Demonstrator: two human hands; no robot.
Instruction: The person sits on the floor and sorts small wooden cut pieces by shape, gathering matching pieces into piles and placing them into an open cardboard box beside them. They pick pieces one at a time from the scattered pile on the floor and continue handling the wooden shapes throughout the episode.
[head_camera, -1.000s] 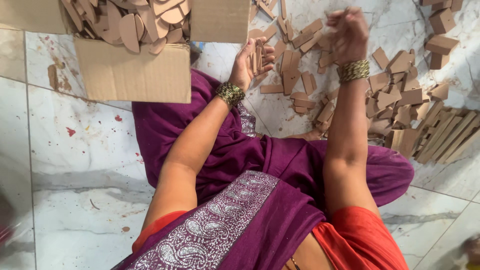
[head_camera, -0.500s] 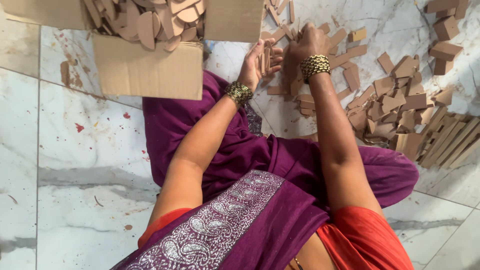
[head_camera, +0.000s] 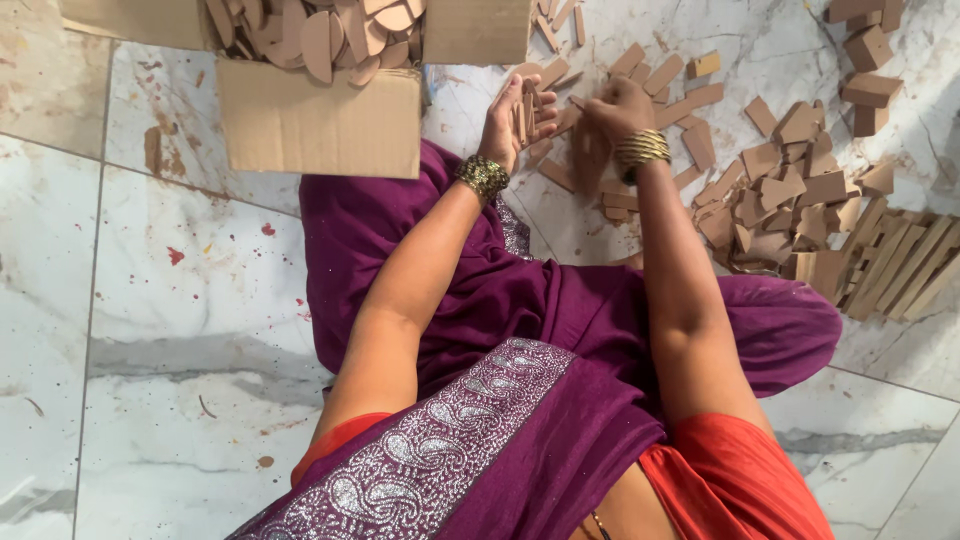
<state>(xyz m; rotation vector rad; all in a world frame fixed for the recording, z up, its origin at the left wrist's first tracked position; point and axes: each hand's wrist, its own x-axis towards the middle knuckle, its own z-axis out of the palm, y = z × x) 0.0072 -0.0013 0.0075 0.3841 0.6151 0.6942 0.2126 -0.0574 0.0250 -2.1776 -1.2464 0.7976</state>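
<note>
The white marble floor (head_camera: 150, 330) fills most of the frame, veined in grey and flecked with red spots, and I sit on it with my purple garment (head_camera: 520, 330) spreading through the middle and lower centre, its silver-embroidered border (head_camera: 440, 440) running toward the bottom edge. In the upper left an open cardboard box (head_camera: 320, 125) stands on the tiles, heaped with flat rounded brown cutouts (head_camera: 330, 30). Across the upper right of the frame lies a loose scatter of small brown wooden pieces (head_camera: 780, 190), and at the right edge long strips (head_camera: 900, 265) lie side by side (a few thicker blocks (head_camera: 868, 88) sit apart in the top right corner). My left hand (head_camera: 515, 115), just right of the box at upper centre, is curled around a small stack of thin wooden pieces (head_camera: 528, 112) stood on edge against the palm, fingers wrapped about them. My right hand (head_camera: 615, 105), close beside it and a little to the right, is bent downward with its fingers drawn together over the pieces on the floor; whether it pinches one I cannot tell, since the back of the hand hides the fingertips. Gold bangles (head_camera: 640, 150) circle my right wrist and a beaded bracelet (head_camera: 483, 178) my left.
</note>
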